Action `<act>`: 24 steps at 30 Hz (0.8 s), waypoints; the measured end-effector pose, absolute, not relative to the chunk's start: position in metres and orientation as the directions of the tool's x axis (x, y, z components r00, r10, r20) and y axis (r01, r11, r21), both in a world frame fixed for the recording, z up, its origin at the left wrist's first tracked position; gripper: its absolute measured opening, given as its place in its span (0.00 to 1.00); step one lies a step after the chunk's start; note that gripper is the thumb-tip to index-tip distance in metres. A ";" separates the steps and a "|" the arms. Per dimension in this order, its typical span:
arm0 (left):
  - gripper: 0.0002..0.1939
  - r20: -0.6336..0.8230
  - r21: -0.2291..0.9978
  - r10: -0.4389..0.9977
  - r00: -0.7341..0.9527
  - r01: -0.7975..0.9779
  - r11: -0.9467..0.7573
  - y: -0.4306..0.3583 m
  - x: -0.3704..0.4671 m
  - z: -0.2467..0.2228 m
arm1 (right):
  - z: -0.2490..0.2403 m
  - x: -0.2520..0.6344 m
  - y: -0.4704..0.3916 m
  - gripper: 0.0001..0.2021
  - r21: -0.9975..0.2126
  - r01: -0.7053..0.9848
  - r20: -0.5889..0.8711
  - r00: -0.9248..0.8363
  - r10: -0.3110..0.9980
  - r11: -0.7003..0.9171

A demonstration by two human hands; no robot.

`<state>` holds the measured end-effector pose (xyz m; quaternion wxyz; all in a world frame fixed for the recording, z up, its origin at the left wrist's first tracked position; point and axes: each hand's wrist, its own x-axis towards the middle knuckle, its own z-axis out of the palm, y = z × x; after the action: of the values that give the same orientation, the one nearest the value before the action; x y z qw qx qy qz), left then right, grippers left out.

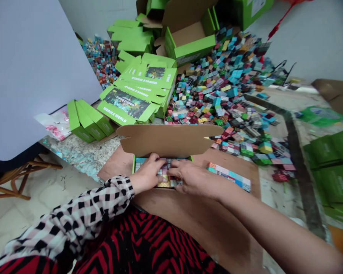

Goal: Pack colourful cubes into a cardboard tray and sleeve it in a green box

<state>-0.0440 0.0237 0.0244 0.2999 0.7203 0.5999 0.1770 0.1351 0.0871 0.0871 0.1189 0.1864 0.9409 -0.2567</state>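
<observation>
An open green box with a raised brown cardboard lid [168,139] stands in front of me, filled with small patterned cubes [164,182]. My left hand [150,171] rests on the cubes at the box's left part, its fingers bent and close together. From the right, my right hand [185,173] reaches over the box with curled fingers pressing on the cubes there. Whether either hand grips a single cube is hidden by the fingers. A row of joined cubes [230,176] lies on the brown board just right of the box.
A large heap of loose cubes [208,91] spreads behind the box. Flattened green boxes [131,99] lie at the back left, near three narrow green boxes [88,121]. An open green box [191,42] sits at the back. Stacked green boxes [334,163] stand at the right.
</observation>
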 end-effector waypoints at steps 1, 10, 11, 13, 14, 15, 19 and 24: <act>0.26 -0.108 0.643 0.970 0.218 0.760 -0.099 0.024 -0.044 0.025 | 0.087 0.135 0.087 0.16 -0.431 0.411 -0.320 -0.902 0.290 0.803; 0.23 -0.128 0.635 0.966 0.227 0.767 -0.096 0.025 -0.044 0.027 | 0.089 0.128 0.086 0.14 -0.353 0.423 -0.369 -0.883 0.291 0.835; 0.23 -0.129 0.633 0.965 0.227 0.768 -0.096 0.025 -0.044 0.027 | 0.091 0.127 0.084 0.15 -0.338 0.439 -0.390 -0.870 0.300 0.833; 0.22 -0.125 0.629 0.966 0.228 0.771 -0.101 0.025 -0.044 0.026 | 0.093 0.125 0.082 0.15 -0.310 0.464 -0.420 -0.850 0.318 0.830; 0.22 -0.120 0.628 0.966 0.230 0.771 -0.106 0.025 -0.044 0.025 | 0.093 0.125 0.081 0.16 -0.300 0.470 -0.422 -0.846 0.327 0.830; 0.21 -0.115 0.626 0.966 0.232 0.772 -0.111 0.025 -0.045 0.025 | 0.092 0.125 0.080 0.16 -0.294 0.471 -0.417 -0.846 0.332 0.832; 0.21 -0.112 0.618 0.964 0.242 0.777 -0.123 0.025 -0.046 0.023 | 0.089 0.125 0.080 0.19 -0.297 0.424 -0.379 -0.875 0.302 0.856; 0.21 -0.130 0.607 0.962 0.242 0.786 -0.116 0.025 -0.046 0.025 | 0.088 0.124 0.081 0.17 -0.275 0.401 -0.401 -0.874 0.275 0.874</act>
<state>-0.0456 0.0253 0.0251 0.2924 0.7318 0.5971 0.1500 0.1236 0.0814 0.0877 0.1777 0.1776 0.9515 -0.1776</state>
